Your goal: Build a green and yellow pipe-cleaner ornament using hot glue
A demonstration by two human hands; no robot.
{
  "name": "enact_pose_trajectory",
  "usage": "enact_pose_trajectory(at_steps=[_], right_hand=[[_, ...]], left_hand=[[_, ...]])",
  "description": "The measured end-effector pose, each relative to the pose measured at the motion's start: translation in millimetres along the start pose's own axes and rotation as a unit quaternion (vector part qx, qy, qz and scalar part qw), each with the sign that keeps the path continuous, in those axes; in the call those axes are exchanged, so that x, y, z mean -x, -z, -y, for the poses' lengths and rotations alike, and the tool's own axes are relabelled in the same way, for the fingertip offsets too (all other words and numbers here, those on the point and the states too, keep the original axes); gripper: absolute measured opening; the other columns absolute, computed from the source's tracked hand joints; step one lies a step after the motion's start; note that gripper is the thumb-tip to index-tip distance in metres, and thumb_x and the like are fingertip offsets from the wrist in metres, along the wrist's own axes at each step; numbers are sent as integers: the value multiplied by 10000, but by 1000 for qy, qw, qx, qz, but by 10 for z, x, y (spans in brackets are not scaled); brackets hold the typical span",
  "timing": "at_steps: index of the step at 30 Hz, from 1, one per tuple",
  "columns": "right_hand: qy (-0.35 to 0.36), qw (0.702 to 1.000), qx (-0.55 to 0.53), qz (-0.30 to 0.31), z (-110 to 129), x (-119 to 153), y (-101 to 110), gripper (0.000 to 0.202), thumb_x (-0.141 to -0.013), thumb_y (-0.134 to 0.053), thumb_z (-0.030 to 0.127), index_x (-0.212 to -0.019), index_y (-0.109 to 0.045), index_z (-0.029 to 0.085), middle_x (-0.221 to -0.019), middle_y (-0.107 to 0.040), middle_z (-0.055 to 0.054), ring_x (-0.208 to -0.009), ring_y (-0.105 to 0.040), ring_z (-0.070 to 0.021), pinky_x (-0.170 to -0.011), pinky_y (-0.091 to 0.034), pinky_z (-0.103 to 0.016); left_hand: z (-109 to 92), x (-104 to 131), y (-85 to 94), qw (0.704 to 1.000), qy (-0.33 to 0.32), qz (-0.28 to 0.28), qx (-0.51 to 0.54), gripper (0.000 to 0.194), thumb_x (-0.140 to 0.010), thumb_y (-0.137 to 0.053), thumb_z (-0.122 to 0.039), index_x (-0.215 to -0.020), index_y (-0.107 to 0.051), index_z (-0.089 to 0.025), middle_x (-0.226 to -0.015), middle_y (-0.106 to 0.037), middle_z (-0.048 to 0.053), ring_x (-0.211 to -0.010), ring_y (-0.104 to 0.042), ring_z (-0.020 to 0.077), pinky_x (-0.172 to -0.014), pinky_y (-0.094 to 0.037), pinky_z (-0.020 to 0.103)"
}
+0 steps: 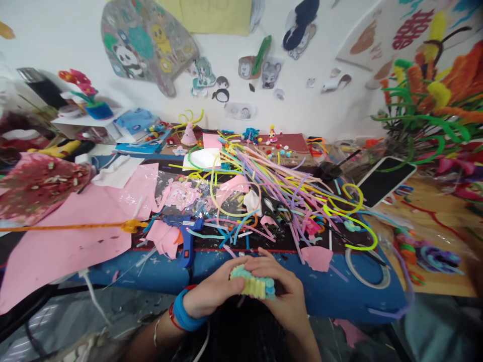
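Note:
Both my hands meet at the table's front edge around a small yellow and light-blue piece of bent fuzzy pipe cleaners (pixel 253 286). My left hand (pixel 221 286), with a blue band on its wrist, grips the piece's left end, the thumb on its near side. My right hand (pixel 285 286) curls over its far side and right end, fingers wrapped round it. The fingers hide part of the piece. Beyond my hands lies a large loose heap of coloured pipe cleaners (pixel 264 176). A blue glue gun (pixel 187 241) rests left of them.
Pink sheets (pixel 86 226) cover the table's left side. A phone (pixel 388 180) leans at the right, near a bunch of orange and green pipe-cleaner flowers (pixel 422 95). A clear tape ring (pixel 368 271) lies at the front right. Scissors (pixel 281 211) lie among the heap.

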State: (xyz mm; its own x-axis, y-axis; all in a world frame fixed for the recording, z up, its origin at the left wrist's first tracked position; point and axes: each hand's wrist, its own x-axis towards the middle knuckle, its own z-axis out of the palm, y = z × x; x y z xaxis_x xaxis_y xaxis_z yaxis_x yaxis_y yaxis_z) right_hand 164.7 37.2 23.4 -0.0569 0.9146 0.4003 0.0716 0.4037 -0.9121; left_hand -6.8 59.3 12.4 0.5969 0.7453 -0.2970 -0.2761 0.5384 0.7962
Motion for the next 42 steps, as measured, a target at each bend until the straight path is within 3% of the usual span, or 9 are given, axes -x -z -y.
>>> enact_pose_trajectory(at_steps=[6, 13, 16, 19, 25, 29, 32, 38, 42], right_hand=[[5, 999, -30, 8, -41, 34, -5, 190, -801, -768, 274, -970, -714, 342, -931, -789, 13, -863, -746, -203, -1115, -373, -548], [-5, 1000, -9, -20, -86, 130, -72, 101, -795, -764, 353, -864, -717, 296, -867, -791, -17, -811, -752, -223, -1098, -379, -580], [15, 999, -28, -34, -94, 136, -65, 107, -806, -756, 366, -885, -711, 310, -870, -790, -8, -812, -754, -227, -1098, -380, -588], [39, 998, -44, -40, -93, 135, -35, 123, -833, -729, 382, -936, -685, 331, -924, -790, 3, -935, -742, -239, -1083, -410, -571], [9, 998, 24, -63, -176, 220, 139, 142, -849, -704, 327, -957, -618, 292, -1078, -749, -56, -1140, -647, -275, -964, -516, -513], [19, 985, 130, -111, -309, 286, 309, 148, -837, -680, 201, -953, -623, 274, -1048, -737, -52, -1052, -656, -245, -922, -526, -458], [8, 970, 219, -109, -360, 288, 381, 172, -829, -676, 191, -979, -627, 259, -1037, -739, -56, -1053, -636, -255, -925, -507, -461], [14, 945, 312, -101, -400, 226, 377, 193, -842, -635, 204, -1029, -634, 252, -1064, -727, -67, -1063, -615, -276, -936, -487, -495], [31, 933, 344, -99, -454, 217, 403, 226, -851, -624, 203, -1073, -636, 246, -1093, -720, -75, -1094, -614, -288, -909, -519, -495]], left_hand=[[-205, -3, -73, 997, -7, -20, -68, 585, -540, -864, -560, -933, -732, -146, -852, -642, 40, -799, -559, 189, -730, -427, 275], [-176, -10, -75, 993, -31, -11, -112, 656, -499, -827, -665, -843, -742, -114, -756, -634, 42, -711, -548, 172, -654, -429, 255], [-188, -11, -58, 993, -46, 43, -100, 783, -540, -769, -718, -1053, -737, -127, -946, -711, 106, -911, -632, 264, -814, -477, 330], [-210, 9, -25, 989, -65, 106, -78, 961, -543, -806, -660, -1347, -574, -188, -1257, -658, 151, -1203, -571, 342, -1011, -420, 418], [-291, 123, 11, 975, -92, 75, -188, 868, -714, -786, -499, -1457, -433, -225, -1251, -684, 147, -1173, -631, 320, -1038, -432, 461], [-394, 115, 24, 911, -172, -75, -367, 204, -893, -639, -345, -980, -787, -236, -1051, -771, 85, -1001, -706, 265, -920, -508, 354], [-481, 24, 42, 844, -255, -152, -446, 292, -926, -580, -287, -720, -773, -210, -844, -779, 74, -856, -717, 239, -795, -530, 310], [-565, -415, 144, 703, -301, -221, -605, 255, -925, -532, -195, -1102, -715, -189, -1174, -717, 108, -1137, -637, 282, -1044, -454, 461], [-602, -698, 200, 642, -316, -204, -668, 332, -902, -471, -91, -1138, -692, -165, -1180, -715, 112, -1191, -606, 265, -1080, -438, 480]])
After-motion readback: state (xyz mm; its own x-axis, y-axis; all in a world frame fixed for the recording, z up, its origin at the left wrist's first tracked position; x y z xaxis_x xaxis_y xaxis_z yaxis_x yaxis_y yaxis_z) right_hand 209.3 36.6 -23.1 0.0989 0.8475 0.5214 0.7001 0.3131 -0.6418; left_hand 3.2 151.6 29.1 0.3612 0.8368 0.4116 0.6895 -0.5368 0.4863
